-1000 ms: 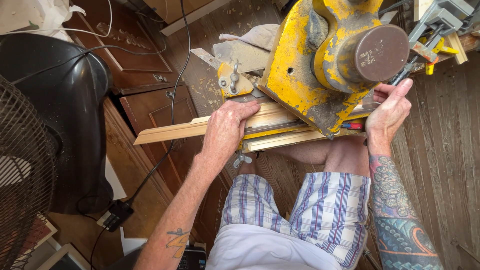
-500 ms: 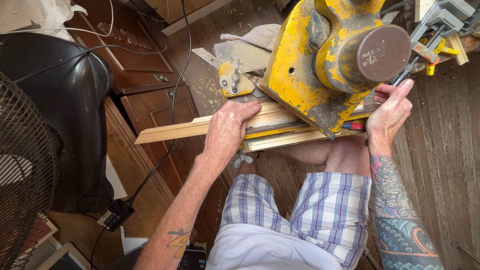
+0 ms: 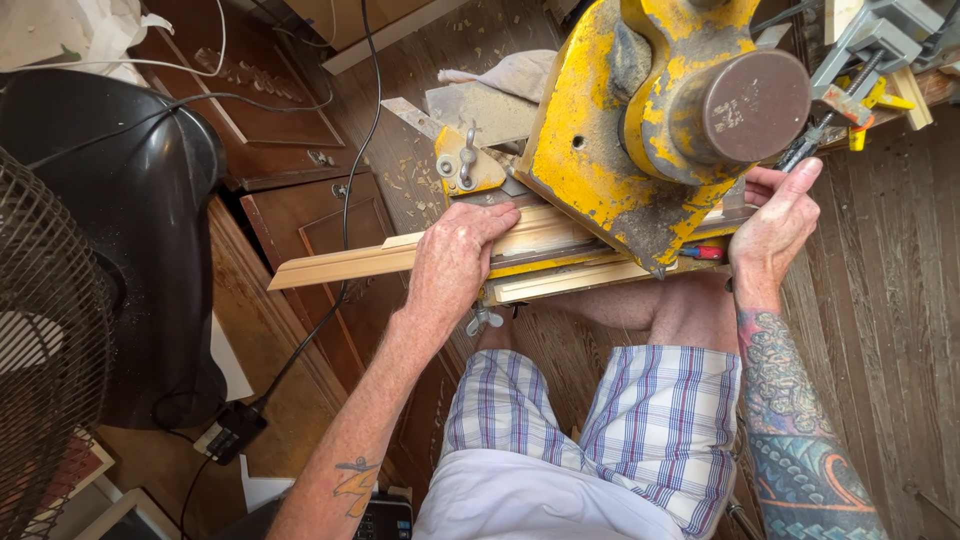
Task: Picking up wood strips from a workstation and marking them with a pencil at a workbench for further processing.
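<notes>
Far left: wire fan guard [image 3: 45, 340] and black bin [image 3: 130, 230], cabinet doors [image 3: 320, 215] behind, tight on that side. Wood moulding strip [image 3: 350, 262] sticks out left past the saw bed, free end over the doors. Left hand [image 3: 455, 262] lies palm-down on the strip, fingers together, pressing it vs. the fence. Yellow miter saw [image 3: 620, 130] hangs over the cut. Right hand [image 3: 775, 225] at the saw's right edge, fingers curled around something, can't tell what. Plank floor [image 3: 880, 300] open to the right.
</notes>
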